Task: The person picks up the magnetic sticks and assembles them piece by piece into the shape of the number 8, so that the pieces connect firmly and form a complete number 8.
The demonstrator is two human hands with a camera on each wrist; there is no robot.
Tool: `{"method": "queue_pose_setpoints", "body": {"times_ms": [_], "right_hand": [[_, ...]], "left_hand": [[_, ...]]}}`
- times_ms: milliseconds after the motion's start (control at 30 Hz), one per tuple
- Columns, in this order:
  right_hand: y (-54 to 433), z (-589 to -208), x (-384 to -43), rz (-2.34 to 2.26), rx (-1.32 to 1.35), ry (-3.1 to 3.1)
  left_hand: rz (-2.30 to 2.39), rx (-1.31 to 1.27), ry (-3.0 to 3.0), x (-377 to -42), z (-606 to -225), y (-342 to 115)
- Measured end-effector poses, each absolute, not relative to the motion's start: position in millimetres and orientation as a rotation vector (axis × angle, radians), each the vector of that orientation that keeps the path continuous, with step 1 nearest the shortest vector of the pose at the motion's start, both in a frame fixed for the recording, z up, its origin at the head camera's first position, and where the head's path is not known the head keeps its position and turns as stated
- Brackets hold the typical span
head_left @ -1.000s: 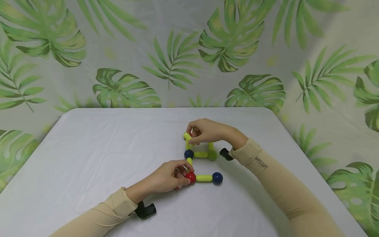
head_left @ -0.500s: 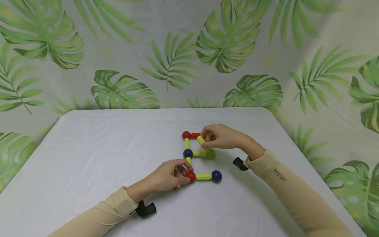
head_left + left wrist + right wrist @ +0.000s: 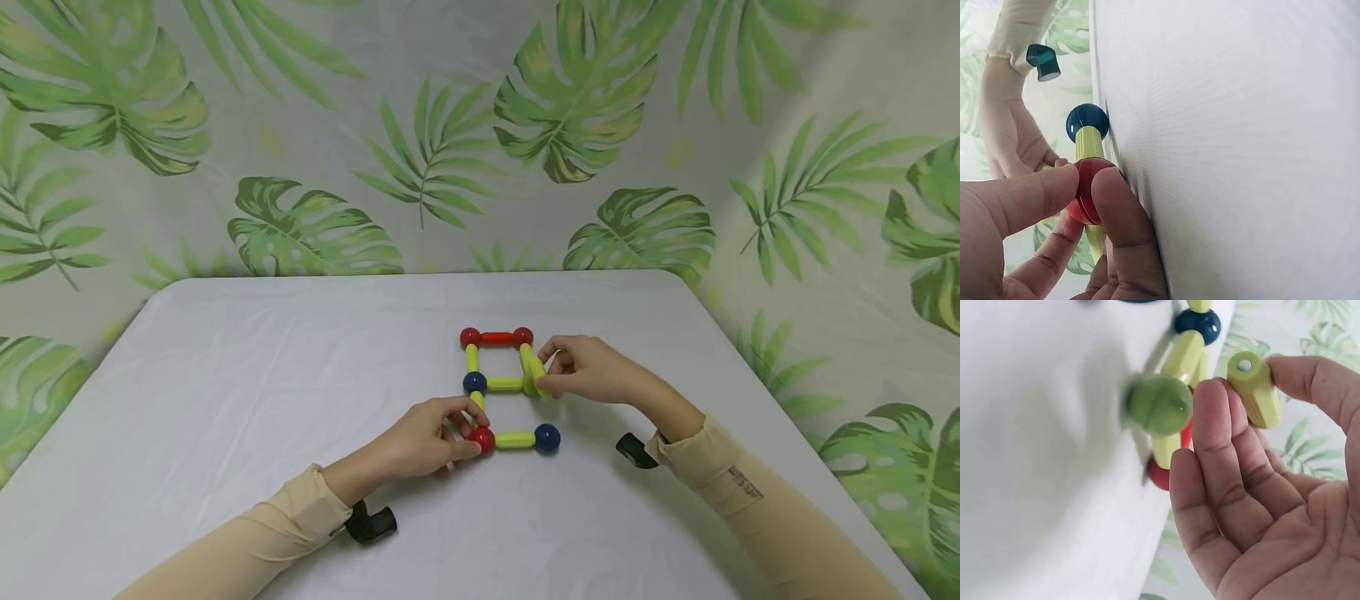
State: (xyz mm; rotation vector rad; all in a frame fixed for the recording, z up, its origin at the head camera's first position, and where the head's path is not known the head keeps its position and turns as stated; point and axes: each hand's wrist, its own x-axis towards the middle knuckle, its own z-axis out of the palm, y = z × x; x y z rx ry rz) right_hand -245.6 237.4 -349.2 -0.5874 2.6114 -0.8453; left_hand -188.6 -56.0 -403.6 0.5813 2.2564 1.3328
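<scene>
A flat figure of magnetic rods and balls lies on the table. My left hand (image 3: 427, 442) pinches its near red ball (image 3: 482, 439) between thumb and fingers. A yellow-green rod runs from that ball to a blue ball (image 3: 547, 438), another up to the middle blue ball (image 3: 475, 382). Beyond are two far red balls (image 3: 522, 337) joined by a red rod (image 3: 496, 338). My right hand (image 3: 600, 371) pinches a loose yellow-green magnetic rod (image 3: 1254, 394), its metal end showing in the right wrist view. It is held close over the green ball (image 3: 1160, 405), partly covering it in the head view.
A white cloth covers the table (image 3: 262, 375), whose far edge meets a leaf-patterned curtain (image 3: 435, 167). Black wrist cameras (image 3: 371, 523) are worn under both forearms.
My right hand has carried the loose rod right and nearer, from the far left red ball to over the green ball, uncovering the far red balls. My left hand has kept its hold.
</scene>
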Motion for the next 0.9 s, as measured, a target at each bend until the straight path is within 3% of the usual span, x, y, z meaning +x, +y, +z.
{"method": "queue_pose_setpoints", "body": {"times_ms": [900], "right_hand": [[250.8,-376.8,-226.9,-1.026,-0.394,2.53]], "left_hand": [[1.342,0.543,2.262,-192.7,-403.6,-52.1]]}}
